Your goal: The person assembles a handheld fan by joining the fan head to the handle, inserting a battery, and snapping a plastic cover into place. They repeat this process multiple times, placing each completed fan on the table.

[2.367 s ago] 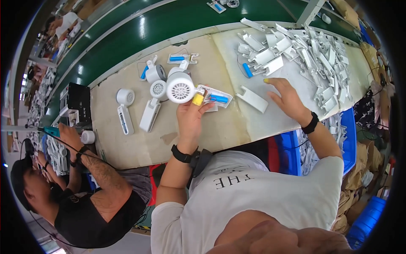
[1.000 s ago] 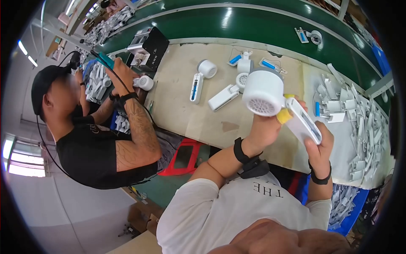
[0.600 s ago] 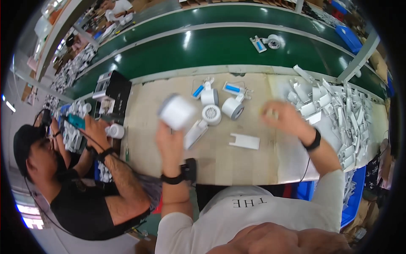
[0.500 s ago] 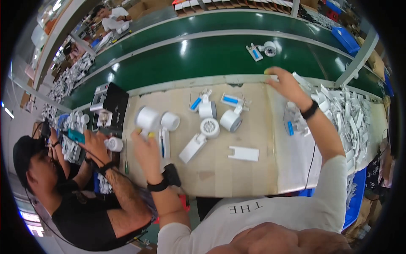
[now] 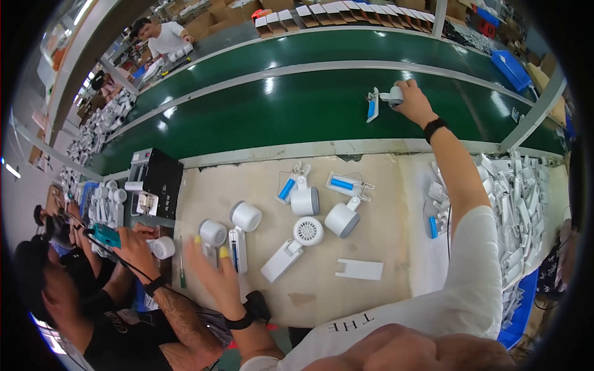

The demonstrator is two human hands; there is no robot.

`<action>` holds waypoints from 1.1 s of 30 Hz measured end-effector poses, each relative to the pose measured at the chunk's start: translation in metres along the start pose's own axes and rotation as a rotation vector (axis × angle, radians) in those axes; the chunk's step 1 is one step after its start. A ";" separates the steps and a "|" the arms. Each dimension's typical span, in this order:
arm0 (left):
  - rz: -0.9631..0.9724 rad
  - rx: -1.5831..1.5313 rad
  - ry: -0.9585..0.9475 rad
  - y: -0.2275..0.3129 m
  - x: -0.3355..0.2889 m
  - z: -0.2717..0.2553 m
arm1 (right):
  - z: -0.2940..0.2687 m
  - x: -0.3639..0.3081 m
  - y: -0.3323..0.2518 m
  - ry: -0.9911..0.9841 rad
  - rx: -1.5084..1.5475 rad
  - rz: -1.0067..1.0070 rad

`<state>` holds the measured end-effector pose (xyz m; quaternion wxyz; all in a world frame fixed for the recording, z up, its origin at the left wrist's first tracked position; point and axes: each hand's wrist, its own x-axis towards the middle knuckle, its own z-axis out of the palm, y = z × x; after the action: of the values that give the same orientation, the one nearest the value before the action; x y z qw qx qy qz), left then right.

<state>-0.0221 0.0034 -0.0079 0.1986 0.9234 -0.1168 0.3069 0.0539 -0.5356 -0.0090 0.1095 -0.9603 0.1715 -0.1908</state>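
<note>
Clearly, taking the middle of the view as the centre of the clock, the right hand (image 5: 413, 102) reaches out to two o'clock and grips a small fan (image 5: 396, 98) over the green belt (image 5: 297, 111). This fan's opened handle, with a blue battery (image 5: 372, 109) in it, points to nine o'clock from the hand.

Between seven and eight o'clock, the left hand (image 5: 213, 278) is open, its fingers apart and yellow caps (image 5: 223, 253) on two fingertips. Just beyond them lies a grey-faced fan (image 5: 213, 232), its handle partly hidden by the hand; whether they touch, I cannot tell.

At eight o'clock, nearer the centre, another white fan (image 5: 245, 216) lies on the worktop (image 5: 390, 216). A closed-handled fan (image 5: 308, 230) sits at six, its grille facing up. Two fans with opened handles and blue batteries lie nearby, one (image 5: 304, 201) just below the centre, the other (image 5: 342, 221) at four o'clock. One loose white cover (image 5: 360, 269) rests at five, and a large pile of white covers (image 5: 516, 216) spreads at three.

A black machine (image 5: 162, 185) stands at nine. At eight, farther out, a co-worker's hand (image 5: 132, 250) is at a teal power screwdriver (image 5: 106, 235).
</note>
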 end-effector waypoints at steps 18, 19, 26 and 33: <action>-0.588 -2.017 -0.769 0.160 -0.067 0.000 | -0.142 -0.258 -0.145 -0.054 0.225 -0.586; -0.589 -2.018 -0.775 0.158 -0.068 -0.001 | -0.143 -0.267 -0.143 -0.055 0.223 -0.581; -0.427 -1.996 -1.221 0.143 -0.061 -0.007 | -0.130 -0.322 -0.109 -0.519 1.315 0.068; -0.525 -1.869 -1.273 0.155 -0.050 -0.026 | -0.104 -0.362 -0.115 -0.614 2.039 0.137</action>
<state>-0.1274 -0.1192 0.0263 0.7659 0.4000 -0.1817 -0.4694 -0.2692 -0.3110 -0.0026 0.9104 -0.4105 -0.0503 0.0127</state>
